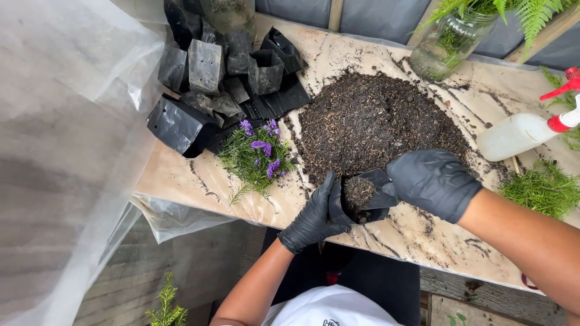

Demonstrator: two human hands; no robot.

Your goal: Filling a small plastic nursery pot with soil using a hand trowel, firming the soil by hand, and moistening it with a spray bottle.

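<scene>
Nearest, at the front edge of the bench (423,241), both gloved hands are busy with one small black nursery bag (361,202): the left hand (314,217) is wrapped around its side, holding it upright and open, while the right hand (432,181) is cupped at the rim, fingers curled as if pressing or tipping potting mix in; whether it holds any loose mix I cannot tell. The bag already shows dark mix up near its mouth, so by my reading the filling of this one is well along, though no plant stands in it yet. Just left of the hands lies a bunch of green cuttings with purple flowers (257,151), loose on the bench and unpotted. Directly behind the bag spreads a broad heap of potting mix (374,121), still plentiful. To the right, a white spray bottle with a red trigger (525,133) lies on its side, and more feathery green cuttings (544,190) wait near it. Farther back on the left sits a jumble of empty black nursery bags (211,72), some opened, some flat, none visibly filled, which suggests most of the work remains. At the far edge stands a glass jar with fern fronds (450,39).
</scene>
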